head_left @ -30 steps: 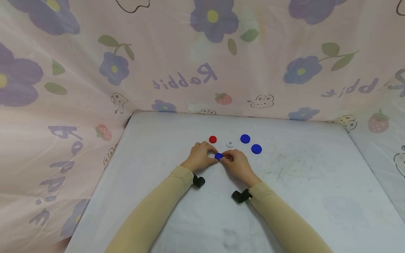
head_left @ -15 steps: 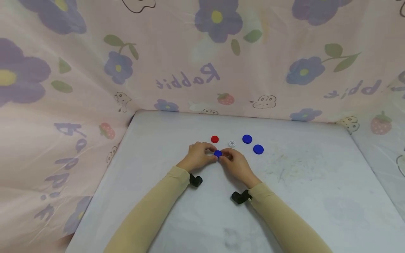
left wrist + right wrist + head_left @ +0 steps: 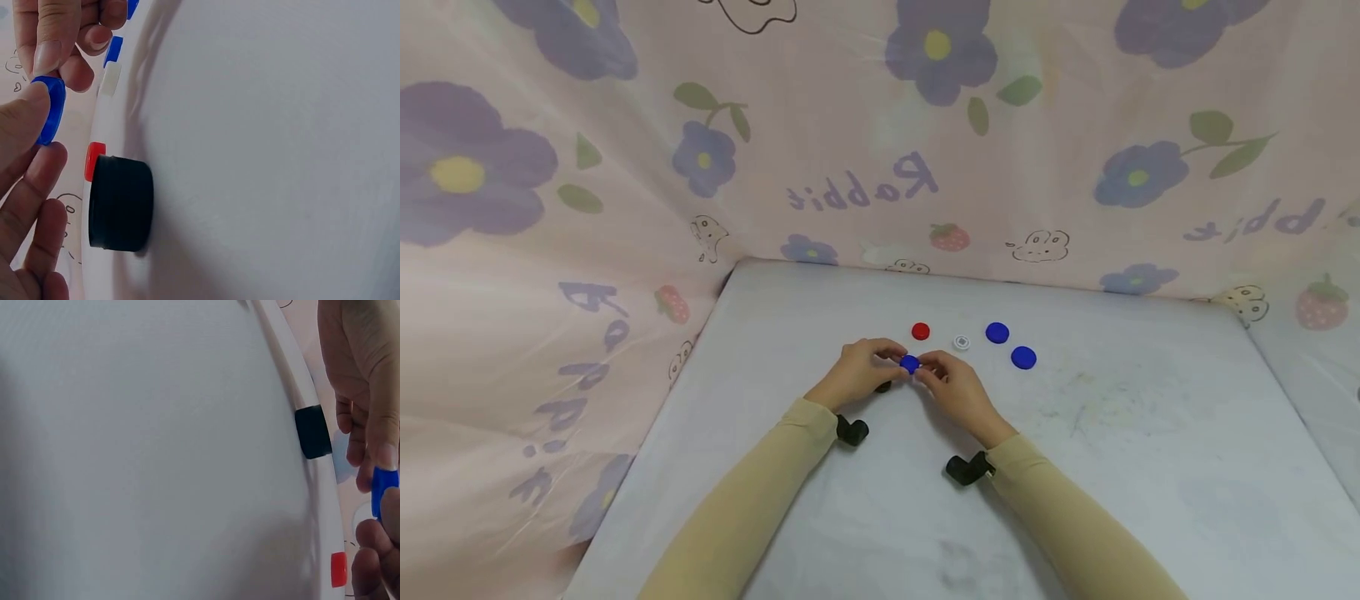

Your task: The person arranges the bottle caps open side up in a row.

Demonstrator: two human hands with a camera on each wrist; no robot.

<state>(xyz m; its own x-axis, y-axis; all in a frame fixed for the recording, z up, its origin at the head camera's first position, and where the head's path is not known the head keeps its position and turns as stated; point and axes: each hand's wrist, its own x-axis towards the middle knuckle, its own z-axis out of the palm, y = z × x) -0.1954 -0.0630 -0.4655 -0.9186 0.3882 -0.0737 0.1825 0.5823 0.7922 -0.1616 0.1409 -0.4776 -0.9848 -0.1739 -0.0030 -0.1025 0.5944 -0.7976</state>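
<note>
Both hands hold one small blue bottle cap (image 3: 909, 363) between them, raised over the white table. My left hand (image 3: 856, 372) pinches its left side with thumb and fingers. From the right, my right hand (image 3: 958, 392) pinches the opposite edge. The cap's hollow inner side shows in the left wrist view. A black cap (image 3: 122, 203) stands on the table below my left hand, partly covered by that hand in the head view. Just beyond the hands lie a red cap (image 3: 921, 332) and a white cap (image 3: 962, 342).
Two larger blue caps (image 3: 997, 332) lie flat to the right of the white one. The table (image 3: 1135, 467) carries faint smudges on its right half. Curtain-like sheeting (image 3: 850, 125) printed with flowers stands along its back and sides.
Both hands have lifted slightly and drifted left with the blue cap. The black cap, hidden before, now shows under my left hand. The head view has shifted a little; the other caps lie still.
</note>
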